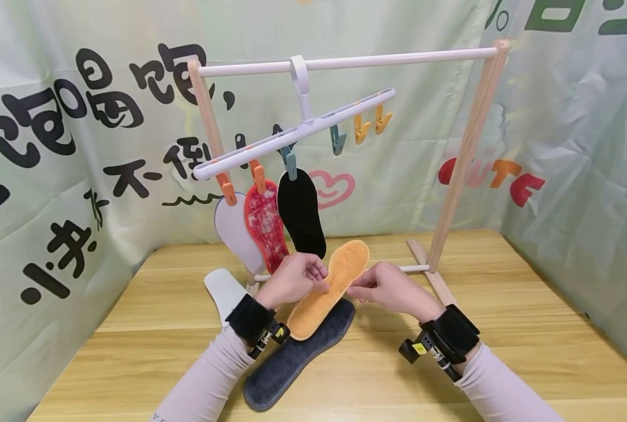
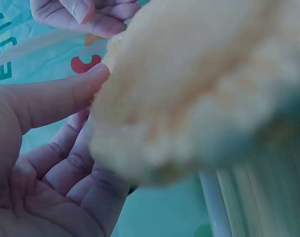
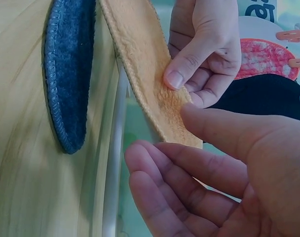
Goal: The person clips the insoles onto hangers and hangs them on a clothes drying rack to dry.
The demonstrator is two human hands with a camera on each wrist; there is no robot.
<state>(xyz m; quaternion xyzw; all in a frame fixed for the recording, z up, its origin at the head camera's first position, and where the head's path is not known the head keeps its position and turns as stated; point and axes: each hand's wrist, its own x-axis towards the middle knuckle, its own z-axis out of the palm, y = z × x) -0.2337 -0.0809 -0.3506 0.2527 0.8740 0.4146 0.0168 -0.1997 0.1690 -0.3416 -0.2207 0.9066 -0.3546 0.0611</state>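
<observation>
An orange fuzzy insole [image 1: 334,287] is held at a slant above the table, toe end up. My left hand [image 1: 297,278] pinches its left edge near the middle, thumb on the fuzzy face. On the opposite edge, my right hand [image 1: 392,290] holds it with thumb and fingertips; the right wrist view shows this hand's thumb [image 3: 214,123] at the border. Beneath lies a dark grey insole [image 1: 297,363] on the table. Behind, a pale insole [image 1: 234,225], a red mottled insole [image 1: 261,220] and a black insole [image 1: 299,211] hang from clips.
A white clip hanger [image 1: 261,143] hangs tilted from the rod [image 1: 387,60] of a wooden-sided rack [image 1: 469,152]. Two yellow clips [image 1: 362,130] and a teal clip [image 1: 337,140] on its right side hold nothing. A white insole [image 1: 221,290] lies on the table by the left wrist.
</observation>
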